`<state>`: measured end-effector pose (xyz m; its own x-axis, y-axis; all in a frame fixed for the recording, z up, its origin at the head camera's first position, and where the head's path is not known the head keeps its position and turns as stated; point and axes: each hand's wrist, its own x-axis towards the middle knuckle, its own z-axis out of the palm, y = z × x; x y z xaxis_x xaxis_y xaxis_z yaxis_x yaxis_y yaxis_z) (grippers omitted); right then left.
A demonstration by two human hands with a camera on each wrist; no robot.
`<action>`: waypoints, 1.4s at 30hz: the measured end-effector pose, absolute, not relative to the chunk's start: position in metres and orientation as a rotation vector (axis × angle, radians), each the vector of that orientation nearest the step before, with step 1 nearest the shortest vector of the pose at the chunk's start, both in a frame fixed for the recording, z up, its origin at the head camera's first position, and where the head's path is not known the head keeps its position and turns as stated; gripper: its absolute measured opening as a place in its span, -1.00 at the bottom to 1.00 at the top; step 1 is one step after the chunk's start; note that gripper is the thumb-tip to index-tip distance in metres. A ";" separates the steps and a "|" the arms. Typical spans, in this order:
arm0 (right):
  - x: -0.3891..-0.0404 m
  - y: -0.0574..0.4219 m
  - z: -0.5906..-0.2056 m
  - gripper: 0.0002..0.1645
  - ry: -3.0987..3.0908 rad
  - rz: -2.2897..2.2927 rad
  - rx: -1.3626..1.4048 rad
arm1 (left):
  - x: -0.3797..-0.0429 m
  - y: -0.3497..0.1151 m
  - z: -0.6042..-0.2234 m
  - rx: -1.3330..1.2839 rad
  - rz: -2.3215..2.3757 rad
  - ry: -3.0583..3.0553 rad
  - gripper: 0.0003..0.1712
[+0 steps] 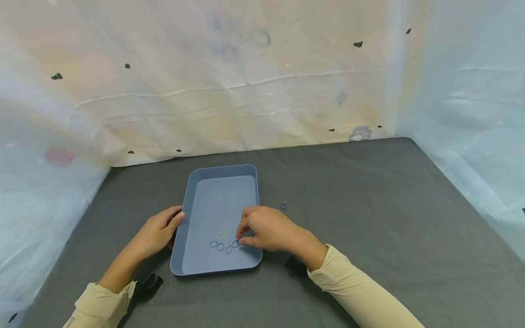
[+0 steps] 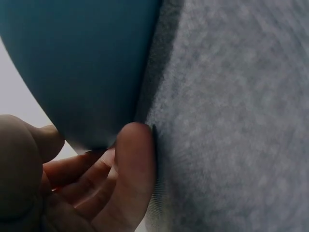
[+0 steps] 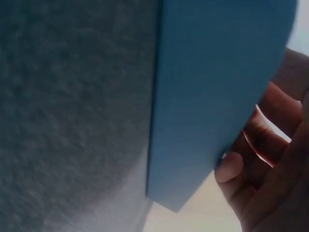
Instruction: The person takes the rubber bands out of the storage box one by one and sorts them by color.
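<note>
A shallow blue tray stands on a dark grey cloth. My left hand grips its left wall, thumb at the rim and the other fingers curled outside and below, as the left wrist view also shows. Inside, near the front, lie several thin small rubber bands: a yellow one and dark blue ones like this blue band. My right hand reaches over the tray's right wall; its thumb and index fingertips pinch at the edge of the rightmost blue band. The right wrist view hides that pinch behind the wall.
Another dark blue band lies on the grey cloth, just right of the tray. A pale patterned curtain hangs along the back edge, and light blue sheeting runs down the right side.
</note>
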<state>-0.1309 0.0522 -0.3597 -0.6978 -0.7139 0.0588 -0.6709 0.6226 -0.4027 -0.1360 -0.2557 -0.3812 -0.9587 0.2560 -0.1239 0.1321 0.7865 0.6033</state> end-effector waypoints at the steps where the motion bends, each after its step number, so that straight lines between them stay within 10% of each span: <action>1: -0.131 0.052 -0.361 -0.88 2.734 -0.608 -1.168 | -0.135 -0.256 -0.381 0.300 0.903 2.785 -0.34; 42: -0.142 0.029 -0.370 -0.90 2.853 -0.312 -1.232 | -0.143 -0.275 -0.374 0.238 1.388 2.257 -0.13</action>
